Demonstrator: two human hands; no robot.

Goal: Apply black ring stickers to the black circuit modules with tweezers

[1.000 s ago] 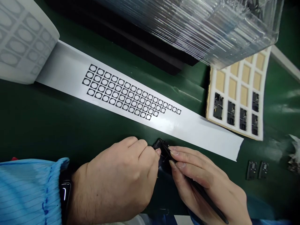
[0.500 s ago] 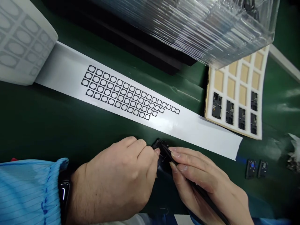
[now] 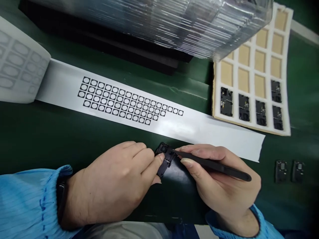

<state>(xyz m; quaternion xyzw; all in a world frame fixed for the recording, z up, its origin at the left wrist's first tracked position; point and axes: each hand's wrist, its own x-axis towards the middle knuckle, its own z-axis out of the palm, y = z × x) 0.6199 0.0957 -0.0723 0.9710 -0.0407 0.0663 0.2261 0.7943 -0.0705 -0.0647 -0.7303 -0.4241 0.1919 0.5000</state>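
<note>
In the head view, the green worktop carried everything, and both hands worked close to its near edge. The left hand gripped a black module between its fingers, the thumb pressed on the upper face; the module lay between the two hands, just short of a white strip. The right hand had its fingers closed on a slim black tool, whose tip met the module's right side, though whether it touched was hard to tell. The strip, bearing rows of black squares with white circles, ran from a roll toward the worktop's left edge to a ragged end on the right. Toward the far right corner, a foam tray held five black boards, four along its near edge. Two small black parts lay right of the right hand. Clear stacked trays stood beyond the strip.
</note>
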